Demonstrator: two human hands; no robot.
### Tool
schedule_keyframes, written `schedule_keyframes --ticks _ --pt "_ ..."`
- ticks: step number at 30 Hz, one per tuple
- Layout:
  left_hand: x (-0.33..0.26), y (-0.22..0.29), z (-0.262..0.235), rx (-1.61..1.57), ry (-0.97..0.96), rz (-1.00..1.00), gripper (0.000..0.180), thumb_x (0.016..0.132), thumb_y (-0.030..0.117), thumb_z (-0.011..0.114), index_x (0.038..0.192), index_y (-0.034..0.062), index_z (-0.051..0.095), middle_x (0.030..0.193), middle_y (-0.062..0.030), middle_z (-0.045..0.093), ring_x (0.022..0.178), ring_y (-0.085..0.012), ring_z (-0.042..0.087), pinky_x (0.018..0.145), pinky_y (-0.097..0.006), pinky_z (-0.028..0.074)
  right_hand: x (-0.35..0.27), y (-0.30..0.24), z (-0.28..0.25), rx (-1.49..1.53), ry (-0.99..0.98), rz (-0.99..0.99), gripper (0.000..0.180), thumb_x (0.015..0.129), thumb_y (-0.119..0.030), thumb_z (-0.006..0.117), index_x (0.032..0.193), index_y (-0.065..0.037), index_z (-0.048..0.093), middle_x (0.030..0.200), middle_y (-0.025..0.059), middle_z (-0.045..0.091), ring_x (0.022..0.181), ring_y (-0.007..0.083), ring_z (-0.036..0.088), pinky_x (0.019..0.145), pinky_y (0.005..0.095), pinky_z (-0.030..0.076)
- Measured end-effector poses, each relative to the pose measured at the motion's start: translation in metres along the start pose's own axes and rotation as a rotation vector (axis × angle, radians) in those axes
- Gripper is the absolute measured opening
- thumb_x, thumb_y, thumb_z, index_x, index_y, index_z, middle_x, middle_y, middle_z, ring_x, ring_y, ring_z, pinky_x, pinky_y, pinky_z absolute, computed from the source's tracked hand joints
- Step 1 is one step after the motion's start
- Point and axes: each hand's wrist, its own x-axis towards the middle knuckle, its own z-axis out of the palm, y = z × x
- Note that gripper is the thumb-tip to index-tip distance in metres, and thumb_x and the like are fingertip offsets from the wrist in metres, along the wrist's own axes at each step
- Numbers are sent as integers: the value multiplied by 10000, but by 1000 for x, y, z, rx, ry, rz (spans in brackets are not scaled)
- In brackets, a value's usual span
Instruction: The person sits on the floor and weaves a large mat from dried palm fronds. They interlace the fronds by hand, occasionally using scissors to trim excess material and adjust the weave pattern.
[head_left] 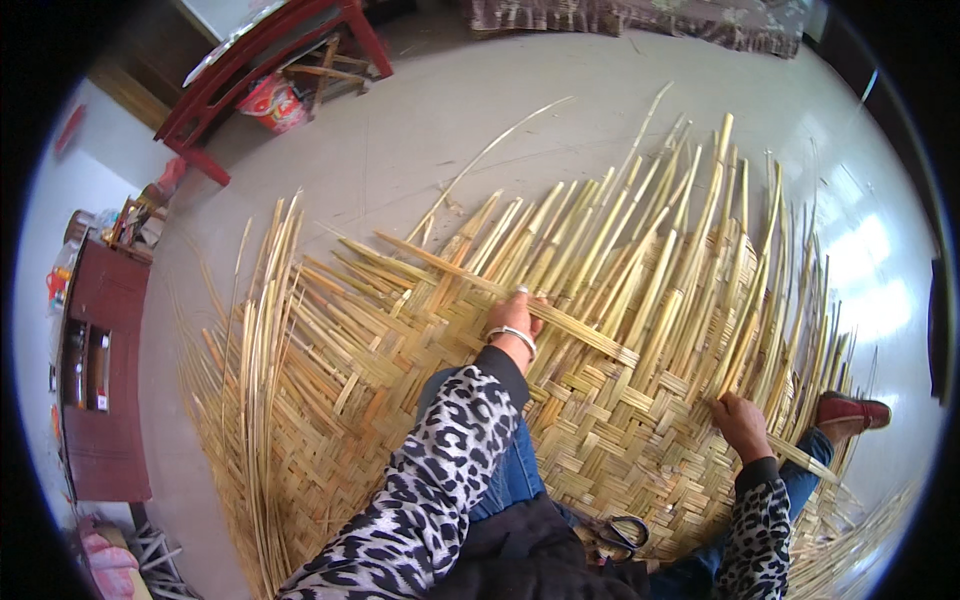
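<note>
A mat point(600, 440) of flat split-reed strips, woven in a diagonal pattern, spreads beneath and around me, its long loose ends fanning out at the far side. My left hand point(515, 318), with a bangle at the wrist, is closed round a flat pale reed strip point(585, 332) lying slantwise over the loose ends. At the right, my right hand point(742, 425) is closed at the border between weave and loose ends. Its fingers pinch a reed strip at the fingertips; another flat strip point(805, 462) extends beyond that hand to the lower right.
Black-handled scissors point(625, 535) rest on the mat by my lap. My red shoe point(853, 411) is at the right edge. A bundle of long loose strips point(265, 370) lies at the left. Farther off are a red table point(285, 50), a red bucket point(273, 103) and a dark red cabinet point(110, 400).
</note>
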Motion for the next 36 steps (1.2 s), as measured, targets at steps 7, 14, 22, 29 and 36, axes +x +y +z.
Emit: schedule_keyframes --ticks 7,14,22,29,36 --pt "26 -2 -26 119 -83 48 286 956 315 591 913 34 627 798 -108 702 552 -181 627 383 -275 452 -6 10 6 -62 107 -124 264 934 -341 515 912 -104 629 841 181 671 820 403 645 697 533 491" --pt "18 2 -45 175 62 -109 239 976 303 573 971 76 645 856 -48 705 553 -158 590 427 -269 483 -23 4 18 -86 129 -129 254 942 -337 548 838 -108 588 733 129 649 698 357 637 600 479 469" --pt "-11 6 -28 289 44 222 240 959 291 623 1005 58 584 861 -132 712 599 -188 655 432 -266 518 -13 4 21 -188 240 -188 138 866 -147 547 789 -94 649 731 144 666 720 310 690 597 449 528" --pt "-34 28 -37 117 -218 -35 290 958 364 624 1082 103 596 975 -74 711 817 -200 670 663 -353 558 -19 -43 1 -434 241 -231 123 879 -143 597 942 -93 690 944 90 641 903 297 624 788 416 523" --pt "-57 60 -31 274 -572 6 412 1003 480 491 1036 85 603 923 -98 702 831 -184 674 717 -341 556 11 -170 16 93 144 -487 278 924 -216 613 1153 -61 585 1095 139 622 960 323 656 815 423 542"
